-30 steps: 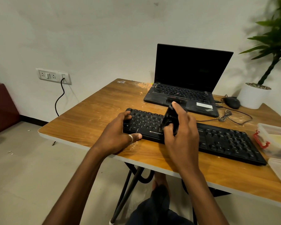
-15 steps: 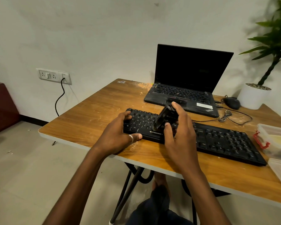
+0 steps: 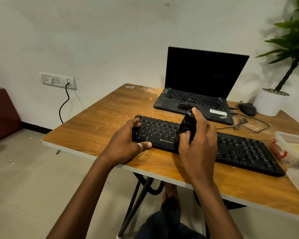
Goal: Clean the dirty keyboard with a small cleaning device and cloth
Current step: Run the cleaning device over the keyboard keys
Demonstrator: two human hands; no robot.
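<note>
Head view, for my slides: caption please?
Left hand grips the black keyboard while right hand holds a small cleaning device at its keys.

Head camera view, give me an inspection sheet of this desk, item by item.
Surface: wooden table, pale dust smears and crumbs.
Job's things: black keyboard lying flat; small cleaning device tilted over its keys.
Clutter: open laptop, mouse, plastic container at the right edge.
Hands: left hand grips the keyboard's left end; right hand holds the device.
Cables: loose cable bunched behind the keyboard; black cord hanging from the wall socket.
Surroundings: white wall, potted plant, pale floor.
</note>
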